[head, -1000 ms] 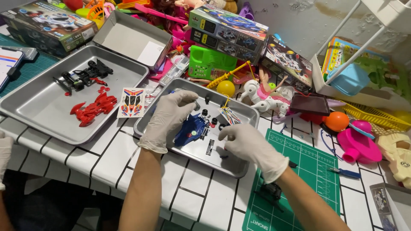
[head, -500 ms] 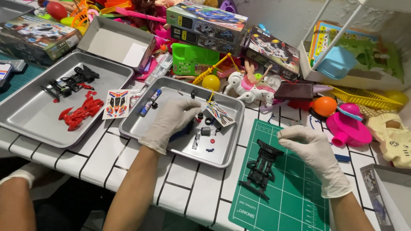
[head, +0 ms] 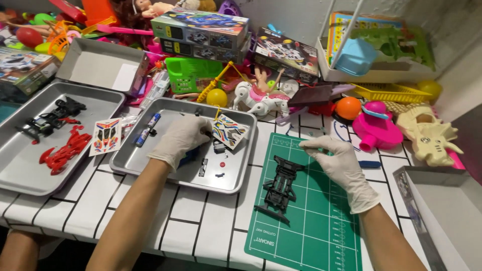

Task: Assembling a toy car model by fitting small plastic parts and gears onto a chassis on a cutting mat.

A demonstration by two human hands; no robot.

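Note:
My left hand (head: 182, 138), in a white glove, reaches into the middle metal tray (head: 145, 170) and covers a blue car body part (head: 189, 156). A sticker sheet (head: 229, 131) and small black parts (head: 203, 167) lie beside it in the tray. My right hand (head: 339, 163), also gloved, rests on the green cutting mat (head: 311, 226). Its fingertips touch the top end of a black toy car chassis (head: 280, 188) that lies flat on the mat.
A second metal tray (head: 20, 175) at the left holds a black chassis (head: 47, 120), red parts (head: 63, 153) and a sticker sheet (head: 104, 136). Toy boxes (head: 201, 30), a white box lid (head: 98, 65), plastic toys and a white basket (head: 381, 70) crowd the back. A grey box (head: 442, 211) stands at the right.
My right hand carried the black chassis out of the middle tray and laid it on the green mat. My left hand stayed in the tray, shifting slightly over the blue part.

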